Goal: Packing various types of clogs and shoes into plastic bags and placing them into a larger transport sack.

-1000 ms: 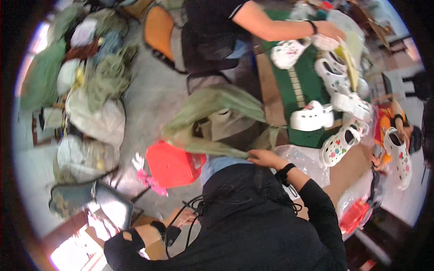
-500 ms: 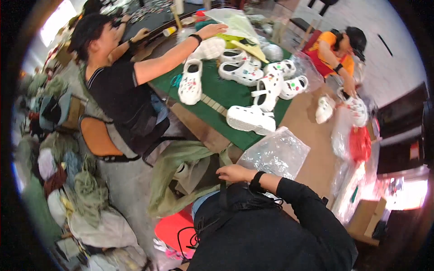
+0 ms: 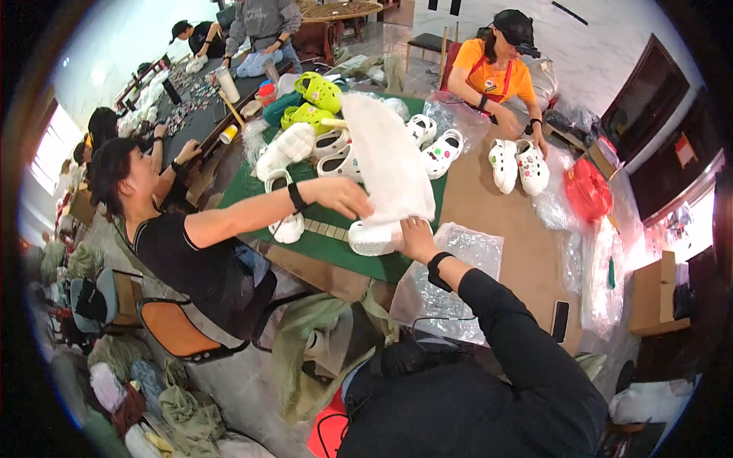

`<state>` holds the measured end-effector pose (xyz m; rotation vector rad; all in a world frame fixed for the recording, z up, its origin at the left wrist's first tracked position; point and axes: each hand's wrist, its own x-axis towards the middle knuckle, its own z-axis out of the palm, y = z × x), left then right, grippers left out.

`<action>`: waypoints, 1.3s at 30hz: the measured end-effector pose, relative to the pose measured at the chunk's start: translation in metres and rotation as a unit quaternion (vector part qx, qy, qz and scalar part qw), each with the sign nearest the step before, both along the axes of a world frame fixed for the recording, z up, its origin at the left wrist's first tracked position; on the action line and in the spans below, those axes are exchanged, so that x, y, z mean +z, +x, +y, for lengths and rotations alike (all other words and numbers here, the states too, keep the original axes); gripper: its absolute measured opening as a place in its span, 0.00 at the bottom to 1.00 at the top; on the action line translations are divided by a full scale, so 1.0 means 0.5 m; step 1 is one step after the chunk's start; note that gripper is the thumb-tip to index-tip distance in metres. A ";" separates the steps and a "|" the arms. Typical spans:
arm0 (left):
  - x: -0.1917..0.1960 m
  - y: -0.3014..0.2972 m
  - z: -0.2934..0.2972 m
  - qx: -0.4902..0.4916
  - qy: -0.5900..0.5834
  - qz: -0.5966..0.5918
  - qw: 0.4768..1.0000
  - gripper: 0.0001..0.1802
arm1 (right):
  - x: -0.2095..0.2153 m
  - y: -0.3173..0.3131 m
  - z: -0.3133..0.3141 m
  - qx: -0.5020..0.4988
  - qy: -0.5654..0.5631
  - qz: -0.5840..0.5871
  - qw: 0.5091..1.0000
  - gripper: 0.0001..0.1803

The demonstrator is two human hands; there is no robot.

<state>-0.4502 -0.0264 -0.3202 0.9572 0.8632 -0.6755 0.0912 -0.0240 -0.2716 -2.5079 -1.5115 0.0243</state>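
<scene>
My right hand [image 3: 418, 243] reaches over the near side of the table, fingers closed on the lower edge of a limp white plastic sheet [image 3: 393, 164]. Just left of my hand, a white clog [image 3: 372, 238] lies with its ridged sole showing; its right end is hidden by my hand and the sheet. A co-worker's hand [image 3: 347, 198] is at the sheet's left edge. Beneath my wrist a clear plastic bag [image 3: 466, 282] lies flat. My left hand is out of view.
White clogs [image 3: 286, 149] and lime-green clogs [image 3: 319, 93] crowd the green mat [image 3: 321, 252]. A person in orange [image 3: 500, 80] handles a pair of white clogs [image 3: 518, 166] at right. A phone [image 3: 560, 320] lies near the table edge. An olive sack [image 3: 294, 359] hangs below.
My right hand has moved from near my lap up onto the table. The co-worker's hand has come nearer, and the white sheet now lies between us over the clogs.
</scene>
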 end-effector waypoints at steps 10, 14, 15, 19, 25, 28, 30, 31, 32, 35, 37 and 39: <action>-0.011 -0.021 0.122 -0.057 0.000 0.014 0.998 0.16 | -0.028 -0.043 0.027 -0.010 -0.021 0.092 0.995 0.37; -0.004 -0.011 0.189 -0.073 0.008 0.021 0.997 0.17 | -0.002 -0.034 0.017 0.054 0.127 -0.124 0.983 0.35; -0.004 -0.002 0.201 -0.078 0.008 0.023 0.997 0.17 | 0.005 -0.025 0.019 0.049 0.130 -0.126 0.982 0.35; 0.002 0.031 0.246 -0.099 0.004 0.031 0.995 0.17 | 0.008 0.014 0.045 -0.139 0.177 -0.119 0.967 0.46; 0.043 0.215 0.287 -0.056 0.096 0.003 0.994 0.14 | -0.016 0.066 0.047 -0.068 -0.002 -0.014 0.998 0.23; 0.082 0.327 0.298 -0.006 0.149 -0.072 0.986 0.13 | 0.000 0.086 0.024 -0.090 0.151 0.082 0.981 0.14; 0.107 0.410 0.293 -0.015 0.218 -0.094 0.971 0.12 | 0.025 0.116 0.005 -0.092 0.361 0.254 0.893 0.18; 0.099 0.442 0.299 -0.021 0.240 -0.079 0.967 0.12 | 0.044 0.118 -0.007 -0.122 0.419 0.246 0.866 0.18; 0.093 0.466 0.301 -0.002 0.244 -0.084 0.966 0.12 | 0.069 0.113 -0.025 -0.152 0.473 0.237 0.835 0.18; 0.069 0.549 0.297 -0.023 0.285 -0.104 0.953 0.17 | 0.107 0.136 -0.117 -0.209 0.643 0.422 0.604 0.12; 0.024 0.590 0.289 -0.063 0.324 -0.121 0.936 0.22 | 0.125 0.153 -0.200 -0.275 0.666 0.413 0.557 0.10; -0.029 0.625 0.284 0.006 0.482 -0.151 0.863 0.41 | 0.113 0.157 -0.255 -0.341 0.667 0.383 0.540 0.09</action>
